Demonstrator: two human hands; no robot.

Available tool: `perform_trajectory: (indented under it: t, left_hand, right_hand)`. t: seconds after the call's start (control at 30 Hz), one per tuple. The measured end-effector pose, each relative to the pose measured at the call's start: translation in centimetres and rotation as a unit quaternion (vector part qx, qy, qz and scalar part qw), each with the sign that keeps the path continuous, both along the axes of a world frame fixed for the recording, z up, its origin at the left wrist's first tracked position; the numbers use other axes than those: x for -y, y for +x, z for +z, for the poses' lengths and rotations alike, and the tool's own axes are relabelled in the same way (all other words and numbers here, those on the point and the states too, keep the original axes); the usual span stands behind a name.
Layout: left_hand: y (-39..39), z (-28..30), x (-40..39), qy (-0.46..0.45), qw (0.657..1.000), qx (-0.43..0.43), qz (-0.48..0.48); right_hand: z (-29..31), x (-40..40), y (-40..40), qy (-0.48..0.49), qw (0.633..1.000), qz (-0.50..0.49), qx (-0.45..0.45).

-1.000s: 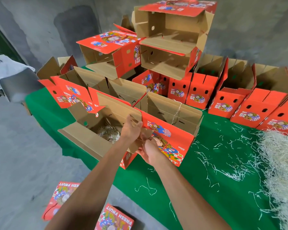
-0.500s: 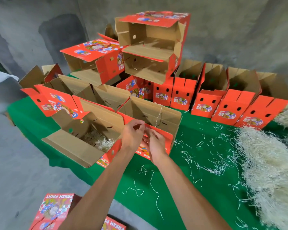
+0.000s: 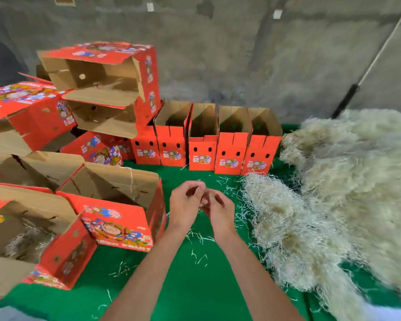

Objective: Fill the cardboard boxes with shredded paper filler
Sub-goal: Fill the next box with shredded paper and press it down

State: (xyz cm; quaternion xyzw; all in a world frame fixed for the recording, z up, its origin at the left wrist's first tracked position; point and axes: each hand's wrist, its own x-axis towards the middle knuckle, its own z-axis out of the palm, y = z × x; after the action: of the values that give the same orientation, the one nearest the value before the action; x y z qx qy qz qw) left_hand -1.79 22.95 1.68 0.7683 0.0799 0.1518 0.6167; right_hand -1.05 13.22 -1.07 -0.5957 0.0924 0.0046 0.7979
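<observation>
My left hand (image 3: 186,203) and my right hand (image 3: 219,210) hover together over the green tablecloth (image 3: 195,286), fingertips touching, fingers loosely curled. I see nothing held in either. To their left lies an open red cardboard box (image 3: 116,225) with a bare brown inside. Further left, another open box (image 3: 65,253) has a little shredded paper filler (image 3: 26,244) in its bottom. A big heap of pale shredded paper (image 3: 333,193) covers the table on the right, close to my right hand.
A row of several narrow red boxes (image 3: 202,144) stands upright at the back of the table. Boxes lying on their sides are stacked at the back left (image 3: 102,89). Loose paper strands (image 3: 199,256) litter the cloth. A pole (image 3: 368,72) leans on the concrete wall.
Both hands have left the flap of the open box and moved right, out over the cloth toward the paper heap. My view has swung right as well.
</observation>
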Motion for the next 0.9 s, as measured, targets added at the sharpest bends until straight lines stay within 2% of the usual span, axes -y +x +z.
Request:
perform_trajectory:
  t: [0.17,0.3,0.4,0.6,0.67,0.73,0.9]
  left_hand:
    - [2.6,-0.9,7.8,-0.056,0.997,-0.026,-0.048]
    - [6.1,-1.9,11.4,-0.067,0.994,-0.057,-0.067]
    - [9.3,-1.5,12.3,-0.098,0.991,-0.059,-0.073]
    - [19.0,0.0,10.4,-0.083,0.993,-0.034,-0.082]
    - [23.1,0.3,9.7,-0.031,0.996,-0.017,-0.086]
    - [27.1,0.4,9.2,0.086,0.992,0.001,-0.096]
    - [36.1,-1.3,8.8,0.346,0.927,0.049,-0.134]
  right_hand:
    - [-1.2,7.6,1.7,-0.025,0.999,-0.033,-0.014]
    - [-1.6,11.2,4.5,-0.029,0.999,-0.042,-0.018]
    - [-1.5,11.7,7.7,-0.009,0.999,-0.049,-0.018]
    - [0.0,9.9,17.6,-0.034,0.998,-0.052,0.009]
    - [0.7,9.2,21.1,-0.072,0.996,-0.043,0.026]
    - [1.1,9.0,24.9,-0.118,0.991,-0.044,0.044]
    - [0.8,9.9,33.9,-0.286,0.953,-0.074,0.061]
